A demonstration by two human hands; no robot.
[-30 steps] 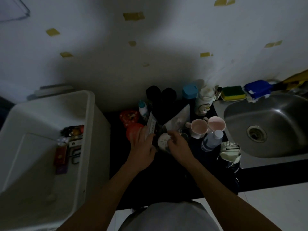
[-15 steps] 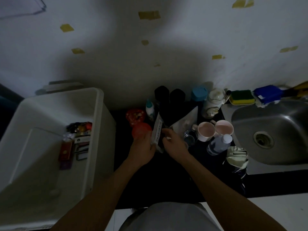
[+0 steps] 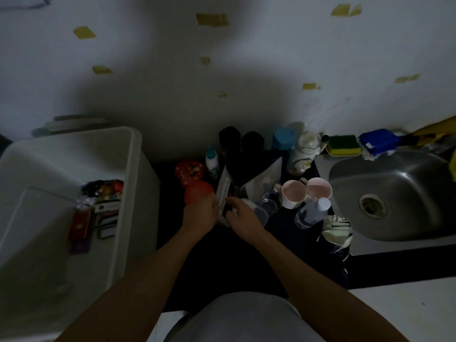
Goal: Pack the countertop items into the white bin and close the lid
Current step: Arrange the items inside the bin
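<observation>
Your white bin (image 3: 134,169) stands open at 9 o'clock, with a small heap of packets and boxes (image 3: 98,208) lying against its 3 o'clock wall. The steel sink (image 3: 407,183) fills the 3 o'clock side. Between them runs the dark bench (image 3: 222,267), its clutter gathered toward 12 o'clock.

Both of your hands meet over the middle of the bench. Your left hand (image 3: 199,215) is curled around the 9 o'clock edge of a flat white packet (image 3: 223,191) that stands tilted on its end. Your right hand (image 3: 243,217) has its fingers bent in against the packet's lower 3 o'clock edge, pinching it.

At 3 o'clock of your right hand, two pink mugs (image 3: 293,193) sit side by side, touching, with a clear water bottle (image 3: 311,213) lying just at their 6 o'clock. A round red lid (image 3: 197,192) shows just at 12 o'clock of your left hand. A green and yellow sponge (image 3: 341,145) rests at the sink's 11 o'clock corner.
</observation>
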